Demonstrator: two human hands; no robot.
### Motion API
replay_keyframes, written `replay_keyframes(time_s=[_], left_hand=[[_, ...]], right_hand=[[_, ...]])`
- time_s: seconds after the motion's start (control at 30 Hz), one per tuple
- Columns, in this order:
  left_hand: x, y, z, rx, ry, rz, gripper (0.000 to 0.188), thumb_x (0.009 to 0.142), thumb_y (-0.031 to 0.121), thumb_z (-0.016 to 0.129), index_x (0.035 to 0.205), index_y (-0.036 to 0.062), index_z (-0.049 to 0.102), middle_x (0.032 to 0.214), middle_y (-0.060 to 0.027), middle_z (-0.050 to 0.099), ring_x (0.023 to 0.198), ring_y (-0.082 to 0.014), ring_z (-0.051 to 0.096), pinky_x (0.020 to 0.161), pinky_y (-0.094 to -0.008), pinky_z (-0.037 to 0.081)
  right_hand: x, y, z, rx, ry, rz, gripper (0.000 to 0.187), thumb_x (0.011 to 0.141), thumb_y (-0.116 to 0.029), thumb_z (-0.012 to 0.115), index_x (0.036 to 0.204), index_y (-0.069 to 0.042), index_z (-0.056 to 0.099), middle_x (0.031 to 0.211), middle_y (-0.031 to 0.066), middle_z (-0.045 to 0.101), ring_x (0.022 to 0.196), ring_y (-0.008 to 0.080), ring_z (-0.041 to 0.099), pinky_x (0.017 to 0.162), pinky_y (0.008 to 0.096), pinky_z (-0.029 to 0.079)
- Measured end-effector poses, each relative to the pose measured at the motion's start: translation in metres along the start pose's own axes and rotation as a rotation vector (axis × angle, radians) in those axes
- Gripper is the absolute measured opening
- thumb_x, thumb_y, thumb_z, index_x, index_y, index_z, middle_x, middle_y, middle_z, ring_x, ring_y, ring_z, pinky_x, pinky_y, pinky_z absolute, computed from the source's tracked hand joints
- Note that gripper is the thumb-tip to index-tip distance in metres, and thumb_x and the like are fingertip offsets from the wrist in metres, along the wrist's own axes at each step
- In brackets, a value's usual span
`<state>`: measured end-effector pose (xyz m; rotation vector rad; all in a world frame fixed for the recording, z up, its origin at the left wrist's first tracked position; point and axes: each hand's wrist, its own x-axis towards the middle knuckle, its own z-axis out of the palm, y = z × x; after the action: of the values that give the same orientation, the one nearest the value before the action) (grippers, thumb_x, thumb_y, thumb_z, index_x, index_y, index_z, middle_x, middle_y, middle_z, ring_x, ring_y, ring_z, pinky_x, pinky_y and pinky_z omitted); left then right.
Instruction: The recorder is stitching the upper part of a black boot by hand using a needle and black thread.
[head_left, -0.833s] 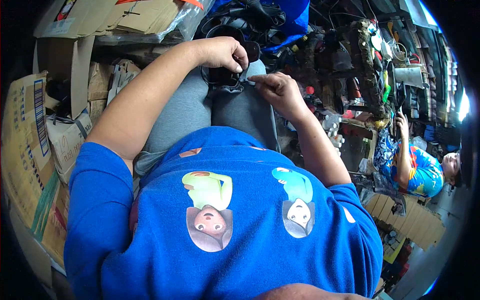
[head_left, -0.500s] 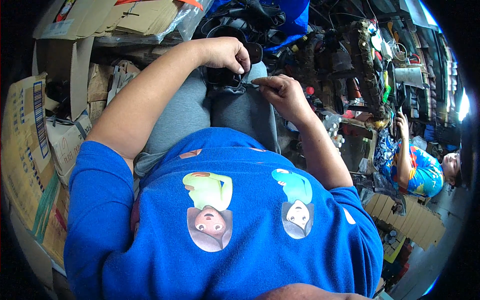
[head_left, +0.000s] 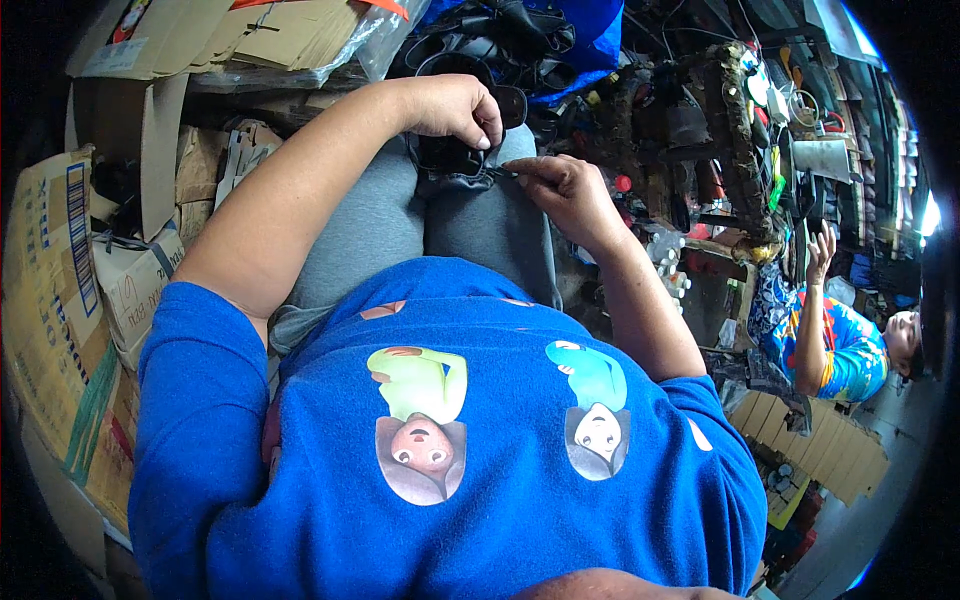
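A shiny black leather-like piece rests across my grey-clad thighs; its exact kind is hard to make out. My left hand comes over it from above, thumb and curled fingers closed on its upper part. Just to the right, my right hand has its index finger stretched toward the piece's edge and its thumb pressed beneath, in a pinch. Whatever sits in that pinch is too small to name. Dark gathered material hangs along the near edge of the piece, between my two hands.
More black leather-like pieces are heaped beyond my knees beside a blue sheet. Cardboard boxes crowd my left. On the right stand a cluttered dark rack, small bottles and a seated person in a colourful shirt.
Both my hands stay almost in place over the black piece, with the right hand shifted very slightly. The person at the right has raised a hand with its fingers spread.
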<state>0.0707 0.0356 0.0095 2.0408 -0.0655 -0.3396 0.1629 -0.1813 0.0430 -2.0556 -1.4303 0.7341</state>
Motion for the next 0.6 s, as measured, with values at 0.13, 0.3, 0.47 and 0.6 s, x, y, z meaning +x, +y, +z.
replay_keyframes(time_s=[0.13, 0.3, 0.47, 0.6], left_hand=[[0.0, 0.001, 0.0, -0.014, -0.007, -0.023, 0.02, 0.075, 0.012, 0.068, 0.093, 0.0043, 0.07, 0.091, -0.0091, 0.062, 0.091, -0.0205, 0.058, 0.086, -0.0319, 0.045], [0.001, 0.002, 0.0, -0.004, 0.003, -0.06, 0.021, 0.074, 0.012, 0.07, 0.094, 0.0045, 0.071, 0.091, -0.0086, 0.062, 0.091, -0.0203, 0.058, 0.086, -0.0316, 0.045], [-0.005, 0.001, -0.001, -0.014, -0.041, 0.035, 0.022, 0.074, 0.011, 0.069, 0.095, 0.0061, 0.071, 0.088, -0.0074, 0.06, 0.091, -0.0203, 0.056, 0.085, -0.0312, 0.045], [-0.007, -0.003, 0.0, -0.005, -0.012, 0.026, 0.022, 0.073, 0.01, 0.07, 0.095, 0.0068, 0.071, 0.086, -0.0065, 0.058, 0.091, -0.0203, 0.055, 0.085, -0.0314, 0.045]], right_hand=[[0.008, -0.001, -0.008, -0.073, -0.042, -0.067, 0.022, 0.08, -0.008, 0.061, 0.1, -0.007, 0.069, 0.081, 0.0178, 0.066, 0.074, 0.0273, 0.066, 0.07, 0.034, 0.051], [0.017, 0.012, -0.006, 0.016, -0.096, -0.088, 0.023, 0.081, -0.006, 0.062, 0.102, -0.011, 0.07, 0.083, 0.0142, 0.066, 0.076, 0.0213, 0.065, 0.071, 0.0319, 0.05], [0.023, 0.042, -0.004, 0.18, -0.153, -0.048, 0.025, 0.081, -0.004, 0.063, 0.102, -0.014, 0.071, 0.085, 0.0047, 0.061, 0.08, 0.0158, 0.057, 0.075, 0.0281, 0.047], [0.029, 0.038, 0.001, 0.254, -0.173, -0.06, 0.025, 0.08, -0.001, 0.065, 0.101, -0.012, 0.072, 0.084, 0.0, 0.056, 0.081, 0.0112, 0.053, 0.074, 0.024, 0.044]])
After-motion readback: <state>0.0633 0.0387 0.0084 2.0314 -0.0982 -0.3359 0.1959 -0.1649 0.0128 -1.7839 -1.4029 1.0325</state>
